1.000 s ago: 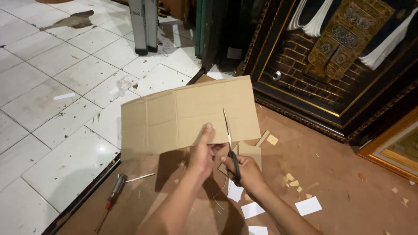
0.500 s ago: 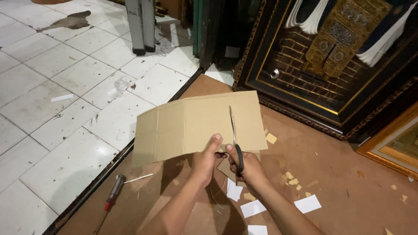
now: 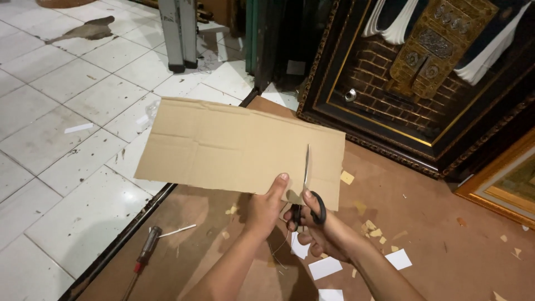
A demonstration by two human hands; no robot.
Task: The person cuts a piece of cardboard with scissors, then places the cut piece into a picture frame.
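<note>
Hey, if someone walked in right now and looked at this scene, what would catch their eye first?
Probably the flat brown cardboard sheet held up at centre, the left hand gripping its lower edge while the right hand works black-handled scissors up into it. Behind, at upper right, a large dark ornate picture frame with gold decoration leans over the brown board floor covering, which is littered with white and tan paper scraps.

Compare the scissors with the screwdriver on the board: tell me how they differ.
The scissors are gripped in the right hand, blades up in the cardboard sheet; the screwdriver lies untouched on the brown board. Scissors have black loop handles; the screwdriver's handle is straight and red and black. Both are hand tools.
</note>
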